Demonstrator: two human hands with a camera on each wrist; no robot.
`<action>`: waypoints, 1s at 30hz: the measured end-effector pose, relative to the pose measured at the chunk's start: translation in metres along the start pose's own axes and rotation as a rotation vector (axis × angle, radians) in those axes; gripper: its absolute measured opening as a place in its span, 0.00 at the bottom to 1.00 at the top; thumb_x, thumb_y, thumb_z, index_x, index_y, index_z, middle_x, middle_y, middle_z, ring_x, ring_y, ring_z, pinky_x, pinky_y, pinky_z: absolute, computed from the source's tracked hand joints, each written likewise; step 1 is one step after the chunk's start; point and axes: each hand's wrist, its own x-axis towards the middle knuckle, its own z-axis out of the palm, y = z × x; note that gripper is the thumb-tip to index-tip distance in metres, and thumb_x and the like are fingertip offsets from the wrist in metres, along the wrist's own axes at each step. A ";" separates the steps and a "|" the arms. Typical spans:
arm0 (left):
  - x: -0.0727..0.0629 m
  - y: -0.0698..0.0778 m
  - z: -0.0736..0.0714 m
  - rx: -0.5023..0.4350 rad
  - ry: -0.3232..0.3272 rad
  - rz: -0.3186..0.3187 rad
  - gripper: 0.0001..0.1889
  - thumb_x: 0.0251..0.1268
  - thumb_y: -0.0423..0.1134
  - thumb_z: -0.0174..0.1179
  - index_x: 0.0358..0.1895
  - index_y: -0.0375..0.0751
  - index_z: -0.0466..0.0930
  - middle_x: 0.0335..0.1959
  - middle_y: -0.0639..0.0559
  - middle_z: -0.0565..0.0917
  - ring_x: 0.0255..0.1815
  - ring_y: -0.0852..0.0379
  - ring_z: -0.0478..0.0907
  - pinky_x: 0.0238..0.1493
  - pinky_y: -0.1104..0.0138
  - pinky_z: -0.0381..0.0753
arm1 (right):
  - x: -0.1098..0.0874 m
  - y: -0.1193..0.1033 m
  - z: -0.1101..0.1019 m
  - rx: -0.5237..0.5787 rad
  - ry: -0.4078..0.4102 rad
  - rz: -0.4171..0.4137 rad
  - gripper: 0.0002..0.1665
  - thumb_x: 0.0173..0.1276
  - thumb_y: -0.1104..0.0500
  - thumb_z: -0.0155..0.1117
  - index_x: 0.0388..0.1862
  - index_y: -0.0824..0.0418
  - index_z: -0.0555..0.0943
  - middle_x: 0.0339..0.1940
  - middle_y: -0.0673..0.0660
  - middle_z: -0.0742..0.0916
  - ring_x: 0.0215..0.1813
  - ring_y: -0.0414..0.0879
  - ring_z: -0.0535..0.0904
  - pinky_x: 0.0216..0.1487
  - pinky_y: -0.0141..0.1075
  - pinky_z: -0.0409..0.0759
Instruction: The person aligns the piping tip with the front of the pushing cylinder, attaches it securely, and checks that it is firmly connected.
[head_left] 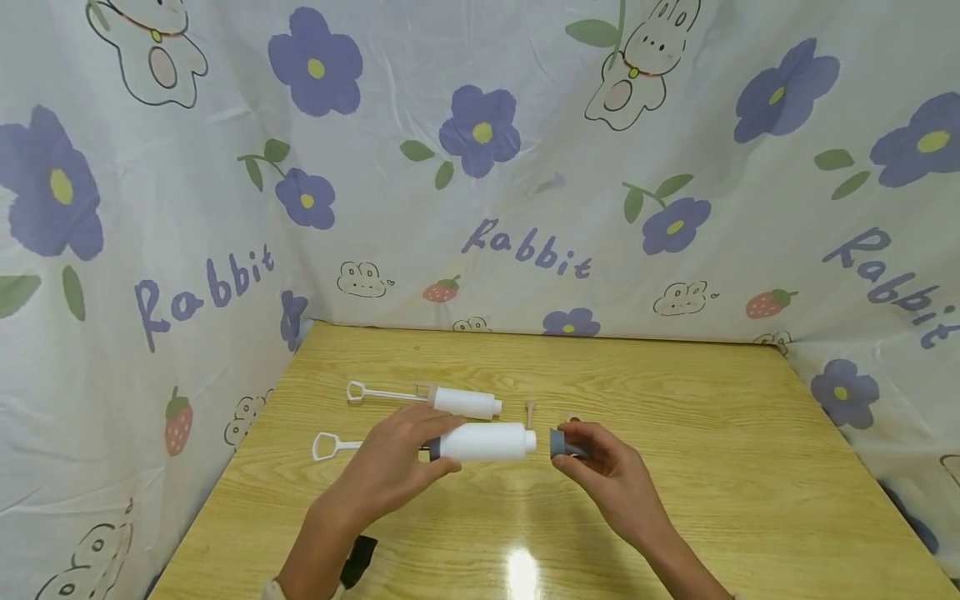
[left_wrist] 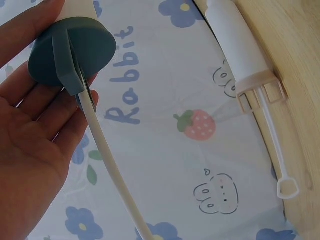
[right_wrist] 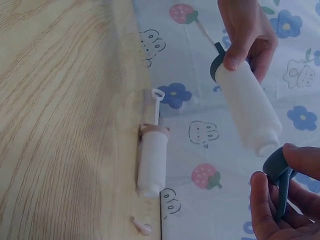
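In the head view my left hand [head_left: 386,467] grips a white syringe-like tube [head_left: 487,442] by its blue-grey collar end, holding it sideways. A white rod trails left from that collar [left_wrist: 100,45] to a loop handle [head_left: 326,447]. My right hand [head_left: 618,479] pinches a blue-grey cap [right_wrist: 274,167] with a narrow stem between thumb and fingers. The cap faces the tube's small white tip [right_wrist: 267,146], with a short gap between them. Fingers hide part of the cap's stem in the head view.
A second white tube [head_left: 463,402] with a beige collar and a loop-handled rod lies farther back on the wooden table [head_left: 720,417]. A small beige stemmed piece [right_wrist: 142,227] lies by its tip. Printed cloth [head_left: 420,200] hangs behind. A black object [head_left: 360,560] shows beside my left forearm.
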 end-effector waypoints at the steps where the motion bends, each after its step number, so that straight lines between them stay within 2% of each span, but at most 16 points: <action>1: 0.000 0.000 0.000 -0.001 0.000 0.001 0.29 0.50 0.41 0.81 0.60 0.48 0.87 0.56 0.52 0.89 0.61 0.46 0.83 0.62 0.50 0.83 | 0.000 0.000 0.000 0.002 -0.001 0.000 0.22 0.69 0.54 0.73 0.61 0.56 0.83 0.68 0.59 0.83 0.62 0.40 0.84 0.56 0.27 0.84; 10: 0.002 0.004 0.001 0.001 -0.019 -0.006 0.29 0.51 0.41 0.80 0.61 0.47 0.86 0.58 0.48 0.88 0.64 0.41 0.82 0.66 0.46 0.80 | 0.001 -0.001 0.001 0.012 -0.009 -0.003 0.22 0.69 0.55 0.73 0.60 0.57 0.83 0.65 0.59 0.84 0.63 0.40 0.84 0.56 0.27 0.84; 21: 0.003 0.006 0.003 0.019 -0.014 0.011 0.29 0.50 0.41 0.81 0.60 0.45 0.87 0.57 0.50 0.88 0.62 0.45 0.83 0.64 0.49 0.82 | 0.002 0.000 0.004 0.032 -0.010 -0.004 0.21 0.68 0.57 0.74 0.59 0.58 0.83 0.64 0.60 0.85 0.58 0.36 0.84 0.56 0.28 0.84; 30: 0.004 0.007 0.005 -0.002 -0.024 0.006 0.29 0.51 0.41 0.80 0.60 0.45 0.87 0.59 0.47 0.88 0.64 0.42 0.82 0.66 0.46 0.80 | 0.003 0.001 0.006 0.023 -0.014 -0.007 0.21 0.68 0.56 0.74 0.59 0.58 0.84 0.64 0.62 0.84 0.60 0.42 0.85 0.56 0.28 0.85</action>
